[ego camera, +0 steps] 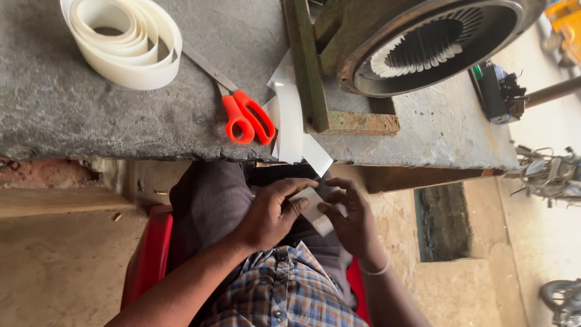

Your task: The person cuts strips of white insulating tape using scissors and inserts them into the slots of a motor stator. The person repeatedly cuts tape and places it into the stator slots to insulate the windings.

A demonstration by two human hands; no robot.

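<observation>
While the person sits on a red seat (148, 254) below the edge of a grey stone bench (72, 115), both hands meet over the lap on a small white strip (315, 212), held low and close to the body, probably so the fingers can work it where the eyes look straight down. The left hand (272, 215) lies across the strip from above, its fingers curled and its thumb pressing the near end, so that it is closed on the piece. The right hand (354, 221) meets it from the other side, fingertips bent in and pinching the far end; the two grips steady the strip between them, seemingly to bend or crease it, though how far it is folded cannot be told. Up on the bench, a roll (124, 39) of the same white material rests loosely coiled at the far left, well apart from the hands. Orange-handled scissors (239, 109) lie closed between the roll and a small heap of cut pieces (290, 121), which hang over the bench edge just above the hands, within easy reach. Beside the pieces a rusty green frame (315, 79) carries a round motor stator (430, 42), whose slots show white liners.
</observation>
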